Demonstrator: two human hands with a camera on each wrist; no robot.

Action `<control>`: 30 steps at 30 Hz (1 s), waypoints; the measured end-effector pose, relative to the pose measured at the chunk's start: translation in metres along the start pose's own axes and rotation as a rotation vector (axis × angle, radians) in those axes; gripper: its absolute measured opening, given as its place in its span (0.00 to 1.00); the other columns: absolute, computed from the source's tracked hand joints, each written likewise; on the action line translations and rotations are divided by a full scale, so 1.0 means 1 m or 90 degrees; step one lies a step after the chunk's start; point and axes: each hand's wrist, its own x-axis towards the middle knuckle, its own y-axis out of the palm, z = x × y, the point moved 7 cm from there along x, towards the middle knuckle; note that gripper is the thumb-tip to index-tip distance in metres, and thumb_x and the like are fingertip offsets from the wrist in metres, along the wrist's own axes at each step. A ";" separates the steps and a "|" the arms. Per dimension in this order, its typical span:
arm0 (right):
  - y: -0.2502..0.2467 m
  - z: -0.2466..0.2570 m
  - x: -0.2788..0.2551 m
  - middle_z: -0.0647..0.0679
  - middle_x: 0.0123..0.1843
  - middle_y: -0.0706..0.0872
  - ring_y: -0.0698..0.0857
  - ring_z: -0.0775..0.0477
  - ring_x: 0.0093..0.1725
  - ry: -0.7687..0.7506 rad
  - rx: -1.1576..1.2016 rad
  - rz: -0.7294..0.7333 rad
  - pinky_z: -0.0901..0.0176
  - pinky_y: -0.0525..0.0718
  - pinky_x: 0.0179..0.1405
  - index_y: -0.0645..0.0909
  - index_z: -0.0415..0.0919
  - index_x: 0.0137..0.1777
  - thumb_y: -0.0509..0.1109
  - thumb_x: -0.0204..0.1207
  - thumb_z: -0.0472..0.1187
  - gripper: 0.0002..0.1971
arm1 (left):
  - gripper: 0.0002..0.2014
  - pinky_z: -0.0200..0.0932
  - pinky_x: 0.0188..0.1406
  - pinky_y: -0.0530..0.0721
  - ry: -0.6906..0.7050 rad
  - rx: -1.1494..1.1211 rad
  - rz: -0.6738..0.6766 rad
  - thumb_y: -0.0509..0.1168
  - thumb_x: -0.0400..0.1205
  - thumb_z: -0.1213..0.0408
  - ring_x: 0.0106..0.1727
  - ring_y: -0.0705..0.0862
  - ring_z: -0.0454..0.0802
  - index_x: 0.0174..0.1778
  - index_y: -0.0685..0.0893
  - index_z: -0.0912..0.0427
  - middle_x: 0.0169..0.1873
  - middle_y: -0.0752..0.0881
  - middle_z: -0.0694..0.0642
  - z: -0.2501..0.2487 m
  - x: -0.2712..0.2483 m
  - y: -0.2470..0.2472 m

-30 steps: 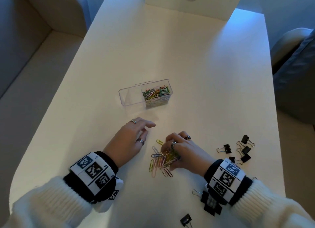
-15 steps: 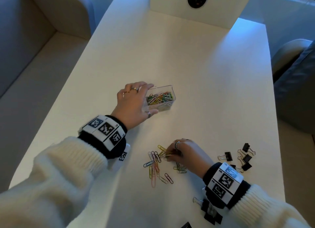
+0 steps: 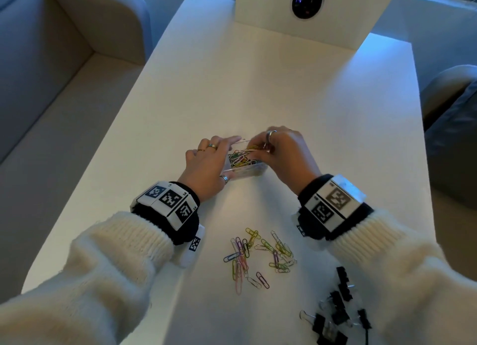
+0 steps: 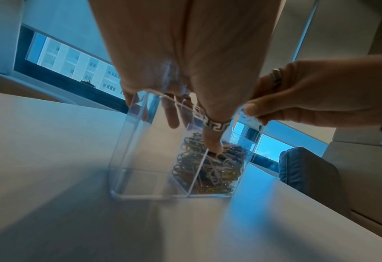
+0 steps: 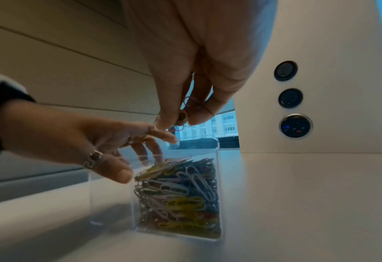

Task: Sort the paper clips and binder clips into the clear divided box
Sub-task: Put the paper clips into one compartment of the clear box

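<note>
The clear divided box (image 3: 247, 173) stands mid-table, its right compartment heaped with coloured paper clips (image 5: 180, 195), its left compartment (image 4: 140, 150) empty. My left hand (image 3: 206, 164) grips the box, thumb (image 4: 212, 143) on the near wall and fingers over the far rim. Just above the filled compartment, my right hand (image 3: 260, 148) pinches a few paper clips (image 5: 183, 115) between thumb and fingertips. Loose paper clips (image 3: 258, 257) lie nearer to me, and black binder clips (image 3: 335, 311) lie at the near right.
A white upright panel with a round lens (image 3: 307, 1) stands at the table's far end. A pale sofa (image 3: 51, 61) runs along the left, and a grey cushion (image 3: 454, 128) sits past the right edge.
My right hand has left the loose pile and risen to the box with paper clips pinched in it. My left hand stays on the box.
</note>
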 end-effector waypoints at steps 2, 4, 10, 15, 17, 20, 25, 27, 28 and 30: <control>0.010 0.002 0.005 0.44 0.44 0.86 0.77 0.48 0.44 -0.020 -0.036 0.031 0.61 0.74 0.47 0.88 0.39 0.48 0.72 0.70 0.33 0.08 | 0.36 0.50 0.60 0.65 0.004 -0.001 0.000 0.66 0.78 0.59 0.67 0.66 0.51 0.78 0.54 0.43 0.67 0.69 0.51 0.000 0.000 0.000; 0.015 0.000 0.002 0.43 0.51 0.87 0.81 0.44 0.50 -0.027 -0.067 0.041 0.54 0.79 0.52 0.86 0.40 0.53 0.71 0.71 0.35 0.11 | 0.36 0.50 0.60 0.65 0.007 0.005 -0.003 0.65 0.79 0.60 0.67 0.66 0.52 0.78 0.53 0.43 0.68 0.69 0.51 0.000 0.000 0.000; 0.009 -0.005 -0.015 0.45 0.49 0.88 0.85 0.41 0.46 -0.083 -0.151 -0.013 0.47 0.75 0.58 0.86 0.42 0.49 0.75 0.68 0.45 0.12 | 0.35 0.51 0.61 0.65 0.010 0.016 -0.002 0.64 0.79 0.57 0.69 0.65 0.52 0.79 0.52 0.44 0.69 0.68 0.51 0.000 0.000 0.000; 0.017 -0.011 -0.018 0.49 0.57 0.88 0.85 0.44 0.55 -0.105 -0.195 0.044 0.45 0.67 0.66 0.85 0.46 0.56 0.75 0.69 0.47 0.15 | 0.36 0.52 0.61 0.66 0.010 0.023 0.000 0.65 0.79 0.59 0.69 0.65 0.52 0.79 0.52 0.44 0.69 0.68 0.52 0.000 0.000 0.001; 0.006 -0.011 -0.017 0.49 0.56 0.87 0.83 0.42 0.56 -0.080 -0.166 -0.017 0.45 0.68 0.63 0.84 0.46 0.56 0.74 0.69 0.47 0.15 | 0.36 0.51 0.60 0.66 0.008 0.015 -0.003 0.65 0.79 0.60 0.69 0.65 0.52 0.79 0.53 0.44 0.69 0.68 0.51 -0.001 -0.001 0.000; 0.008 -0.014 -0.018 0.51 0.60 0.84 0.78 0.43 0.61 -0.062 -0.208 0.008 0.44 0.65 0.64 0.82 0.48 0.61 0.72 0.70 0.51 0.19 | 0.36 0.50 0.60 0.66 0.009 0.012 -0.008 0.65 0.79 0.61 0.68 0.65 0.52 0.78 0.53 0.43 0.69 0.68 0.51 -0.001 0.000 0.000; 0.015 -0.020 -0.026 0.52 0.63 0.82 0.74 0.43 0.65 -0.061 -0.284 0.065 0.41 0.63 0.65 0.81 0.49 0.63 0.70 0.72 0.53 0.20 | 0.36 0.52 0.60 0.66 0.006 0.027 -0.006 0.64 0.79 0.61 0.68 0.65 0.52 0.79 0.52 0.44 0.69 0.68 0.51 0.000 0.000 0.000; 0.010 -0.019 -0.026 0.49 0.60 0.84 0.76 0.40 0.62 -0.063 -0.284 0.026 0.40 0.66 0.64 0.82 0.45 0.61 0.71 0.72 0.51 0.19 | 0.35 0.52 0.60 0.66 0.007 0.029 -0.009 0.64 0.79 0.61 0.68 0.65 0.52 0.79 0.52 0.44 0.69 0.68 0.52 0.000 0.000 0.000; 0.010 -0.017 -0.026 0.48 0.61 0.83 0.76 0.40 0.63 -0.063 -0.283 0.023 0.39 0.66 0.65 0.81 0.45 0.62 0.71 0.72 0.51 0.20 | 0.35 0.52 0.61 0.66 0.008 0.029 -0.010 0.64 0.79 0.60 0.69 0.65 0.52 0.79 0.53 0.44 0.69 0.68 0.52 0.000 0.000 0.000; 0.015 -0.012 -0.023 0.49 0.66 0.80 0.72 0.41 0.67 -0.064 -0.296 0.065 0.41 0.62 0.67 0.77 0.46 0.68 0.69 0.73 0.51 0.24 | 0.35 0.52 0.61 0.66 0.005 0.028 -0.010 0.64 0.79 0.59 0.69 0.65 0.52 0.79 0.52 0.44 0.69 0.68 0.52 0.000 0.000 0.001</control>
